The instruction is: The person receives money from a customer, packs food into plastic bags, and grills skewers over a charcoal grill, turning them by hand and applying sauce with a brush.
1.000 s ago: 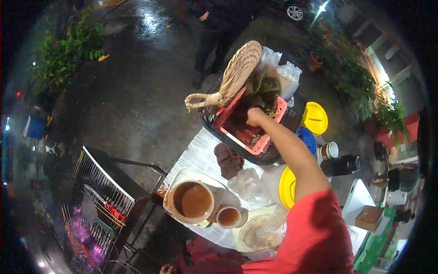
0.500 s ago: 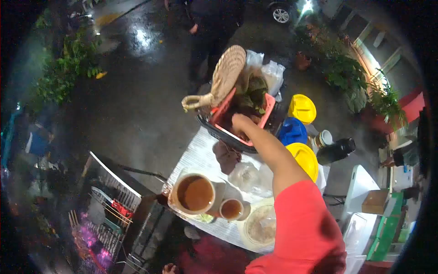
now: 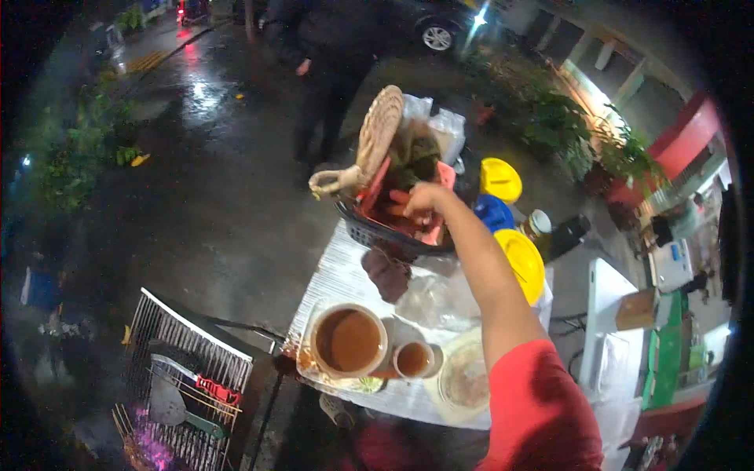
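Observation:
My right hand (image 3: pixel 426 202) reaches over the table into a pink-red basket (image 3: pixel 444 177), which sits in a black basket (image 3: pixel 385 236). Its fingers are curled down among dark reddish contents, and what they grip is hidden. Green leaves (image 3: pixel 425 157) lie at the basket's back, behind the hand. A woven fan (image 3: pixel 381 129) leans on the basket's left side, its handle sticking out leftward. Just in front of the basket lies a dark brown bundle (image 3: pixel 386 274), with clear plastic bags (image 3: pixel 437 301) to its right. My left hand is out of view.
A large tub of brown liquid (image 3: pixel 348 341) and a smaller cup (image 3: pixel 413 359) stand near the table's front, beside a round container (image 3: pixel 463 381). Yellow lids (image 3: pixel 521 265) line the right. A grill (image 3: pixel 186 339) holding tongs and skewers is lower left. A person (image 3: pixel 326 71) stands beyond.
My right hand has risen slightly from deeper in the basket, showing more of its fingers. The view has shifted, and the person beyond shows more fully.

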A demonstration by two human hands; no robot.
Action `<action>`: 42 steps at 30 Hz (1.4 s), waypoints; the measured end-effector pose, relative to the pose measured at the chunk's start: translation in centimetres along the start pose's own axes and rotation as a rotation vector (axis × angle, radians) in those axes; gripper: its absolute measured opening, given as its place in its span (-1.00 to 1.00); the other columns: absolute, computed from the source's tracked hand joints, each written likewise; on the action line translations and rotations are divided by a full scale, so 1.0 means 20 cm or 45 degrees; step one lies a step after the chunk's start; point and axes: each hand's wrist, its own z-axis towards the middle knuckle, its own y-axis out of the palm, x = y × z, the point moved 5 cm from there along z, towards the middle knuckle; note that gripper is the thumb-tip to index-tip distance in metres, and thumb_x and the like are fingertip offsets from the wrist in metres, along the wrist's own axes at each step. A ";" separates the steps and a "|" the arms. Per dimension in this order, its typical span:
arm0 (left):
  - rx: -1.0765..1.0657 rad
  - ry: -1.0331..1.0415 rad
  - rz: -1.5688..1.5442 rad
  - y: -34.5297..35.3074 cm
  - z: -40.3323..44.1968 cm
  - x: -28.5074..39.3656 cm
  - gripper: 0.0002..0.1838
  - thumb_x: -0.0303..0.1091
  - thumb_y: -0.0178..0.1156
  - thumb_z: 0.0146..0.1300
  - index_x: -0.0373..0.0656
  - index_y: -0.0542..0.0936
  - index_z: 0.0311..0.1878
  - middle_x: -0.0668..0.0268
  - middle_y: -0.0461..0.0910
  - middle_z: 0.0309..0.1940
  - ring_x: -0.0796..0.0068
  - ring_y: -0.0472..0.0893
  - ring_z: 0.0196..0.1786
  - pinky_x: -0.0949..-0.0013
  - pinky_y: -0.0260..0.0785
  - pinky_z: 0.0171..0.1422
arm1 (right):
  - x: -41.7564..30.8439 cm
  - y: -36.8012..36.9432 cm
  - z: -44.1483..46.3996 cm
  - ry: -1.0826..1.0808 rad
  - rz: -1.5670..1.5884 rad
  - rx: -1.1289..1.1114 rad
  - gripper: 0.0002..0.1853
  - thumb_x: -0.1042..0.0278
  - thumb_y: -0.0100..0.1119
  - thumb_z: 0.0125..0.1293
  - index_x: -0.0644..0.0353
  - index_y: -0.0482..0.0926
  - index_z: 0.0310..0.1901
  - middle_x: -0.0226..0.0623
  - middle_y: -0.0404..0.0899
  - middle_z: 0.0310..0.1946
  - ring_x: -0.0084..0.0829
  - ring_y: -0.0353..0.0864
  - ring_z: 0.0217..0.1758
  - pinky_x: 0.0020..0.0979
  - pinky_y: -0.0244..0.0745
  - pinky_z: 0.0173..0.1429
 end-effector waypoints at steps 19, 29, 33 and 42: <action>-0.252 1.530 0.526 1.42 0.52 1.50 -0.49 -0.36 0.24 -0.07 -0.33 0.40 0.01 0.01 0.54 -0.26 -0.05 0.50 -0.16 0.13 0.35 -0.04 | 1.03 1.16 -2.49 -0.413 2.357 0.438 -0.37 0.65 0.16 0.00 0.26 0.22 0.18 -0.19 0.46 -0.02 -0.33 0.56 -0.19 -0.31 0.50 -0.16; -1.041 0.747 0.109 1.76 0.52 1.29 -0.79 -0.58 0.02 0.11 -0.26 0.51 -0.16 0.34 0.56 -0.34 0.56 0.52 -0.28 0.46 0.37 -0.18 | 1.27 1.29 -2.44 -0.487 2.444 0.426 -0.45 0.54 0.25 0.05 0.25 0.29 0.11 -0.33 0.48 -0.11 -0.46 0.55 -0.23 -0.41 0.49 -0.17; -0.904 0.428 -0.234 1.59 0.52 1.32 -0.87 -0.47 0.03 0.25 -0.27 0.52 -0.19 0.28 0.58 -0.25 0.48 0.56 -0.18 0.40 0.41 -0.02 | 1.23 1.32 -2.24 -0.456 2.174 0.242 -0.51 0.65 0.17 0.06 0.27 0.29 0.06 -0.35 0.46 -0.22 -0.53 0.49 -0.26 -0.50 0.44 -0.17; -0.662 0.787 -0.016 1.51 0.50 1.37 -0.84 -0.35 0.05 0.26 -0.24 0.50 -0.35 0.40 0.54 -0.43 0.65 0.49 -0.33 0.52 0.36 -0.21 | 1.33 1.38 -2.15 -0.157 1.790 0.842 -0.64 0.56 0.18 0.03 0.20 0.39 -0.08 -0.45 0.45 -0.42 -0.60 0.47 -0.47 -0.55 0.36 -0.44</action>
